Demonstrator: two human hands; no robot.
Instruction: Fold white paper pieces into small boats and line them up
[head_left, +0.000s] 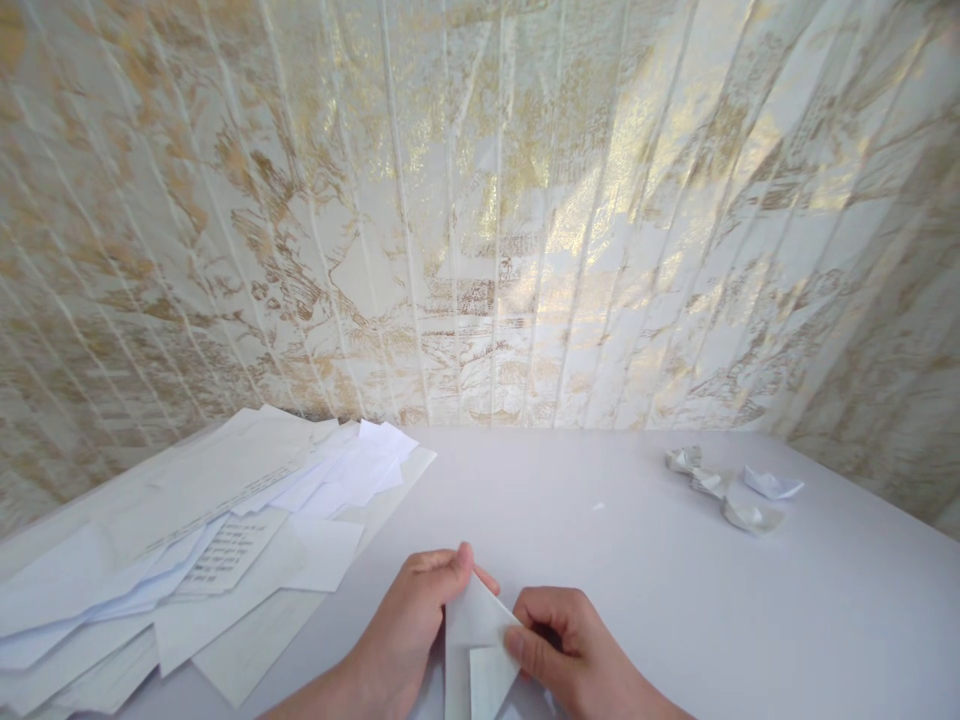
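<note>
Left hand (409, 615): holding folded paper (472, 620)!
Right hand (559, 640): pinching its sloping edge!
Crooked crease: possible, should either grip slip!

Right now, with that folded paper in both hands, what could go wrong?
If either grip slips, the folded paper between the left hand and right hand might crease crookedly. The loose sheets overlap untidily beside the left forearm, so a nudge could send some sliding.

White bench (750, 620), overlapping loose paper sheets (232, 475), some printed, spread over its left side, small folded paper boats (754, 516) clustered far right, tiny white scrap (598, 506) near the middle.
</note>
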